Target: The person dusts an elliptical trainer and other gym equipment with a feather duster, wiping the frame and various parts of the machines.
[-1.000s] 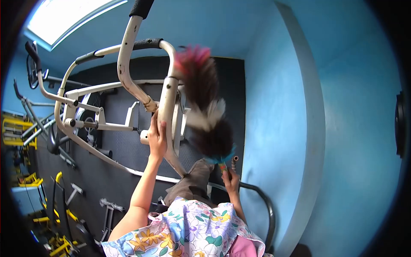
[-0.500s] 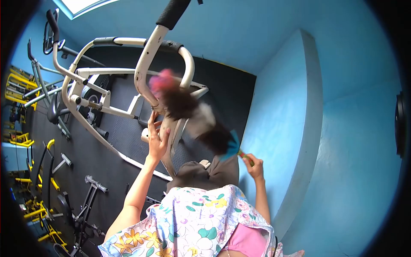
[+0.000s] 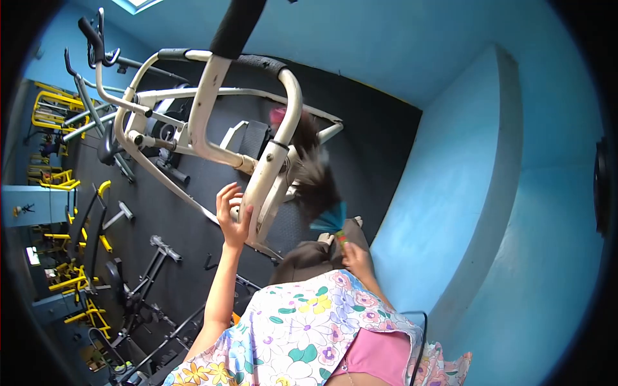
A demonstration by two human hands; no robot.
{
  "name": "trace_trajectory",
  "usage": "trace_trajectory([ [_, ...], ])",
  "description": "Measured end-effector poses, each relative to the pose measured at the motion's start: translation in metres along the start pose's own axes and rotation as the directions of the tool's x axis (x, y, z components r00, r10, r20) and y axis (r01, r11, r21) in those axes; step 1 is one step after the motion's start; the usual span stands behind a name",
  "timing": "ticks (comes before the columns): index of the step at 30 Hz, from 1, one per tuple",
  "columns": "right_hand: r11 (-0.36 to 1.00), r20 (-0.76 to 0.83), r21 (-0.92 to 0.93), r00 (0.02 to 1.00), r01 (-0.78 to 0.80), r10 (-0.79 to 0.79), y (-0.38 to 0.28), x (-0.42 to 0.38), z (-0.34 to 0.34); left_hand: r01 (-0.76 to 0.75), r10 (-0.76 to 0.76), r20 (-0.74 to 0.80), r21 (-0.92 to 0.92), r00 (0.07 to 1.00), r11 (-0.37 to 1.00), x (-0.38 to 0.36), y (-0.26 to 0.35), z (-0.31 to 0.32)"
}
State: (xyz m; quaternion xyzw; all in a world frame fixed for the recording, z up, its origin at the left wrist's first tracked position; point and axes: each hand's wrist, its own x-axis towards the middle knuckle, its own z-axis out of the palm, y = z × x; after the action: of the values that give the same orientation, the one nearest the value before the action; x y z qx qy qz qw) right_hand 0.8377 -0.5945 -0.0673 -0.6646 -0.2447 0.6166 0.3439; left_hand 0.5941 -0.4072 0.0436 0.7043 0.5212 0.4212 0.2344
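Note:
My right hand (image 3: pixel 356 257) grips the handle of a feather duster (image 3: pixel 317 186), with a blue collar below dark brown, grey and pink feathers. The feathers are blurred and pass behind the curved tube of a white exercise machine (image 3: pixel 261 183), their pink tip showing inside the curve. My left hand (image 3: pixel 233 217) is raised beside the machine's upright post, fingers apart and slightly curled, with the thumb right at the post. Black foam grips (image 3: pixel 237 29) cover the upper ends of the machine's bars, and its white paint is chipped in places.
A blue wall with a grey-edged ledge (image 3: pixel 505 161) runs close along my right side. Black matting (image 3: pixel 380 128) covers the floor. To the left stand a black and silver bench frame (image 3: pixel 161 251) and several yellow-framed gym machines (image 3: pixel 77 283).
My right hand has moved left and slightly down with the feather duster, whose feathers now pass behind the machine's tube. My left hand stays by the post, its fingers more curled. The view has shifted.

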Motion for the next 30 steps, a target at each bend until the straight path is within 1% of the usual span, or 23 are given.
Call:
trace_trajectory([
  [1,0.999,-0.061,-0.033,0.998,-0.034,0.032,0.007,0.005,-0.019,-0.005,0.005,-0.004,-0.008,1.0,1.0,0.001,-0.001,0.0],
  [2,1.0,-0.105,-0.028,0.994,0.006,-0.009,0.009,0.002,-0.042,-0.005,0.005,-0.005,-0.018,1.0,1.0,0.001,-0.004,0.0],
  [3,0.98,-0.18,-0.151,0.971,0.129,-0.156,-0.01,-0.013,-0.065,-0.015,0.015,-0.005,-0.013,1.0,1.0,0.001,-0.006,0.001],
  [4,0.93,-0.193,-0.336,0.956,0.148,-0.222,-0.029,-0.033,-0.092,-0.016,0.016,-0.005,-0.009,1.0,1.0,0.0,-0.008,0.001],
  [6,0.908,-0.2,-0.406,0.96,0.1,-0.195,-0.034,-0.071,-0.136,-0.014,0.014,-0.01,-0.002,1.0,1.0,-0.001,-0.007,0.003],
  [7,0.898,-0.224,-0.431,0.953,0.092,-0.205,-0.031,-0.09,-0.152,-0.009,0.009,0.001,0.001,1.0,1.0,0.0,-0.006,0.004],
  [9,0.878,-0.191,-0.469,0.96,0.095,-0.206,-0.038,-0.126,-0.167,-0.002,0.002,0.041,-0.011,0.999,1.0,-0.002,-0.006,0.002],
  [10,0.861,-0.164,-0.497,0.963,0.108,-0.215,-0.042,-0.137,-0.169,-0.003,0.003,0.033,-0.018,0.999,1.0,-0.001,-0.012,0.003],
  [11,0.858,-0.165,-0.502,0.962,0.108,-0.218,-0.047,-0.142,-0.166,-0.005,0.01,0.066,-0.071,0.998,0.997,-0.002,-0.019,0.003],
  [12,0.87,-0.108,-0.48,0.976,0.116,-0.19,-0.053,-0.146,-0.158,-0.001,0.013,0.103,-0.123,0.995,0.992,-0.004,-0.024,0.003],
  [13,0.88,-0.05,-0.459,0.986,0.121,-0.161,-0.057,-0.15,-0.151,0.037,-0.014,0.128,-0.181,0.992,0.983,-0.004,-0.026,0.004],
  [14,0.876,-0.048,-0.466,0.986,0.121,-0.162,-0.059,-0.149,-0.145,-0.001,0.031,0.154,-0.191,0.988,0.982,-0.002,-0.022,0.003],
  [16,0.858,0.024,-0.488,0.984,0.164,-0.174,-0.062,-0.14,-0.132,0.074,-0.014,0.269,-0.217,0.963,0.973,-0.005,-0.04,-0.003],
  [17,0.841,0.034,-0.512,0.983,0.174,-0.182,-0.066,-0.136,-0.126,0.198,-0.063,0.341,-0.378,0.938,0.904,-0.015,-0.076,-0.006],
  [18,0.838,0.041,-0.514,0.981,0.184,-0.19,-0.064,-0.132,-0.126,0.192,-0.061,0.332,-0.377,0.941,0.906,-0.017,-0.08,-0.008],
  [20,0.88,0.006,-0.438,0.98,0.183,-0.2,-0.054,-0.125,-0.134,0.225,-0.113,0.281,-0.408,0.953,0.885,-0.021,-0.078,-0.006],
  [21,0.882,0.008,-0.426,0.976,0.2,-0.217,-0.052,-0.126,-0.14,0.23,-0.079,0.357,-0.403,0.931,0.886,-0.008,-0.046,-0.007],
  [22,0.877,0.014,-0.432,0.974,0.21,-0.227,-0.051,-0.13,-0.144,0.226,-0.1,0.338,-0.357,0.936,0.907,-0.008,-0.043,-0.007],
  [24,0.928,-0.047,-0.362,0.992,0.09,-0.114,-0.048,-0.143,-0.149,0.136,-0.07,0.27,-0.232,0.96,0.963,-0.003,-0.024,-0.007],
  [26,0.922,-0.066,-0.376,0.99,0.091,-0.124,-0.041,-0.142,-0.144,0.134,-0.072,0.272,-0.218,0.96,0.967,-0.002,-0.026,-0.008],
  [28,0.893,-0.109,-0.44,0.982,0.093,-0.156,-0.041,-0.135,-0.128,0.135,-0.054,0.292,-0.264,0.955,0.955,-0.003,-0.03,-0.005],
  [29,0.852,-0.094,-0.497,0.967,0.161,-0.238,-0.042,-0.128,-0.118,0.154,-0.067,0.298,-0.279,0.952,0.948,-0.004,-0.029,-0.004],
  [30,0.838,-0.106,-0.497,0.943,0.223,-0.314,-0.045,-0.12,-0.104,0.153,-0.065,0.298,-0.283,0.952,0.947,-0.005,-0.031,-0.004],
])
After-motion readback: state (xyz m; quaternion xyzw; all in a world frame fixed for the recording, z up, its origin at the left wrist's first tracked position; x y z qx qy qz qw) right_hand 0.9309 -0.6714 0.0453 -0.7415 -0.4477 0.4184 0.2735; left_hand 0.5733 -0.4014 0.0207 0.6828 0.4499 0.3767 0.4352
